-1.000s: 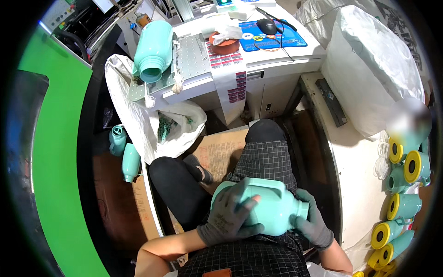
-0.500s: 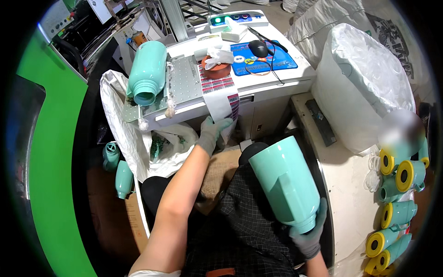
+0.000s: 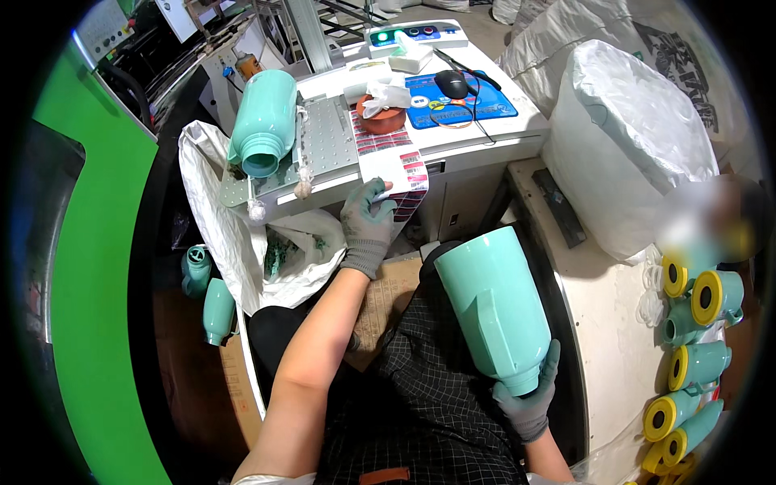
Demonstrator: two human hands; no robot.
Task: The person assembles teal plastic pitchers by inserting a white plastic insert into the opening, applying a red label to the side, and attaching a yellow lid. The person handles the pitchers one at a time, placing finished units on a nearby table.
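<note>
My right hand, in a grey glove, is closed round the neck of a mint-green jug body. The jug lies tilted across my lap, neck toward me, its handle facing up. At the table's front edge my gloved left hand pinches the hanging end of a strip of red-and-white labels. White backing shows by my fingertips, and part of the strip behind the hand is hidden. An orange-brown tape roll with crumpled white paper on it sits on the strip.
Another mint-green jug lies on the perforated metal plate. A mouse rests on a blue pad. An open white sack stands at the left, a big white bag at the right. Several yellow-rimmed jugs line the right side.
My left hand has moved up the label strip, and the strip's end now curls to the right with more labels showing. My right hand and its jug have shifted slightly left and up.
</note>
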